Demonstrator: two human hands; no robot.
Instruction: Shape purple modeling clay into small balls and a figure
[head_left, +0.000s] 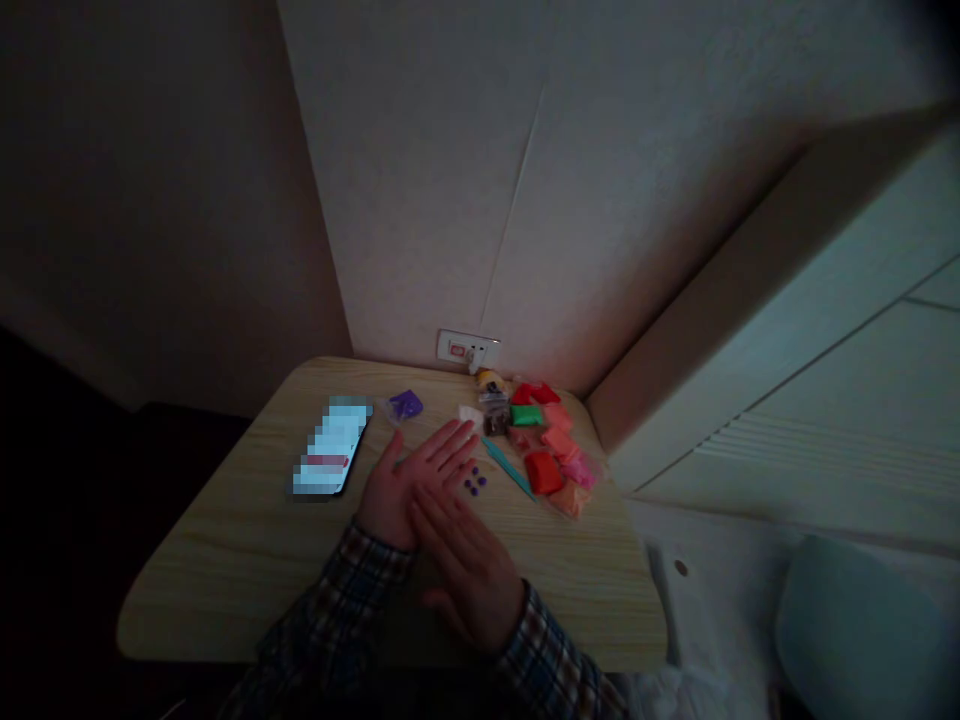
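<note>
My left hand (397, 497) is held palm up over the wooden table, its fingers stretched out and the thumb apart. Across the base of that palm lies my right hand (474, 570), palm down, with straight fingers. Whatever may be between the two palms is hidden. Just beyond the right fingers, several small purple balls (471, 483) sit on the tabletop. A teal modelling tool (508, 468) lies to their right. Behind the left thumb is an opened bag of purple clay (406, 404).
On the table (225, 560), a phone (332, 447) with a lit screen lies at left. Bagged clay in several colours, including a red packet (543, 473) and a green packet (526, 415), crowds the right side. A wall socket (468, 349) is behind; a pale chair (862, 625) stands at right.
</note>
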